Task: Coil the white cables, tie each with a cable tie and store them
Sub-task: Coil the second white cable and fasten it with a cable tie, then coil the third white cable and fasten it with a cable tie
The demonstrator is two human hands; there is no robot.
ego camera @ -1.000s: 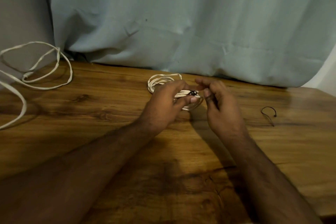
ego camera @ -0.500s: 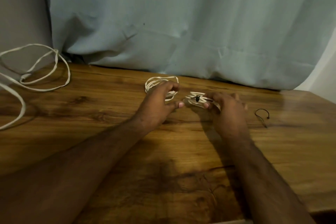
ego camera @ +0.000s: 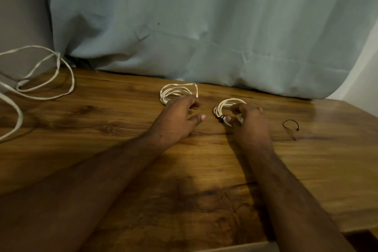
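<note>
Two white cable coils lie on the wooden table. The far coil sits just beyond my left hand, whose fingers hang loosely curled and hold nothing. To its right, the second coil carries a black cable tie on its near side. My right hand pinches this coil between thumb and fingers, hiding its right part. A loose black cable tie lies further right. A long uncoiled white cable sprawls at the far left.
A pale blue curtain hangs behind the table along its back edge. The table's right corner and its front edge are in view.
My right hand has carried the tied coil to the right, away from the far coil, and lowered it to the table. My left hand let go of it and stayed near the far coil.
</note>
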